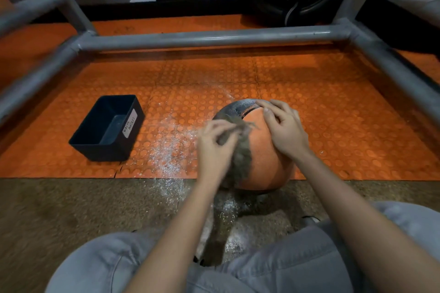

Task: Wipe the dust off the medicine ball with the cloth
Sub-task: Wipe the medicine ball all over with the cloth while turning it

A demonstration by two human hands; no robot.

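Observation:
An orange medicine ball (264, 162) with a black dusty band on its far side sits at the edge of the orange mat, just in front of my knees. My left hand (214, 147) grips a fuzzy grey-brown cloth (241, 157) against the ball's left side; the hand and cloth are motion-blurred. My right hand (283, 128) rests on the ball's upper right, its fingers spread over the top near the black band.
A black bin (107, 128) labelled as a waste basket stands on the studded orange mat (333, 126) to the left of the ball. White dust (166, 150) lies scattered between bin and ball and on the brown floor. A grey metal pipe frame (214, 37) surrounds the mat.

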